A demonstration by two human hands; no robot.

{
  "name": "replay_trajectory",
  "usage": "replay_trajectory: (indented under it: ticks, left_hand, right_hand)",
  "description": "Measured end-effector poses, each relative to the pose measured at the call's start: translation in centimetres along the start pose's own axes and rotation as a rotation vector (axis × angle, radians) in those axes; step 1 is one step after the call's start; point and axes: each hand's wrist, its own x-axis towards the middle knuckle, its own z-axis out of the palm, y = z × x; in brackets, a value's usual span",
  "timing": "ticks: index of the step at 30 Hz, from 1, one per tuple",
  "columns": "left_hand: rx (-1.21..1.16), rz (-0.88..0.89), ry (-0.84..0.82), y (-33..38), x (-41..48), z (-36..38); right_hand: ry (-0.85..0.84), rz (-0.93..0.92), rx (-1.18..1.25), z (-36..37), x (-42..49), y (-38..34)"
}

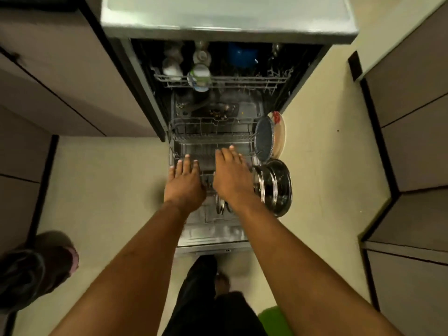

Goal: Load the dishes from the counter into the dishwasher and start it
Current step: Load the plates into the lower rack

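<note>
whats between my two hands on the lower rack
In the head view, only the lower rack wires show in the narrow gap between the left hand and the right hand.

One head view only, wide-angle: faces forward and steeply down from my standing height, dishwasher (218,232) centred, fairly near.

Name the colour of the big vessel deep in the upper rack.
Blue vessel; head view shows it best.

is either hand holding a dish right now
No, the left hand and the right hand are both spread flat over the lower rack, fingers straight, with nothing in them.
</note>
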Motion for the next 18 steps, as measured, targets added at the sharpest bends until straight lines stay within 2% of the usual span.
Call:
replay_trajectory:
  ticks: [1,2,6,10,18]
  left_hand:
    - [-0.019,-0.023,-0.001,0.2,-1.2,-0.2]
    - [-0.010,-0.063,0.086,-0.8,-4.5,-2.3]
    - [-0.010,-0.057,0.107,-0.8,-8.8,-4.5]
    - [0.020,-0.139,0.311,-3.7,-16.6,-9.7]
    - [0.069,-0.302,0.539,-10.6,-23.5,-15.5]
  right_hand:
    - [-0.002,-0.007,0.007,-0.1,-1.1,-0.2]
    - [0.066,-0.073,0.013,-1.7,-3.2,-2.2]
    - [0.077,-0.089,-0.001,-3.0,-5.7,-3.5]
    - [0.245,-0.268,-0.015,-7.7,-9.2,-9.7]
    - [0.365,-0.505,-0.094,-13.6,-10.3,-19.8]
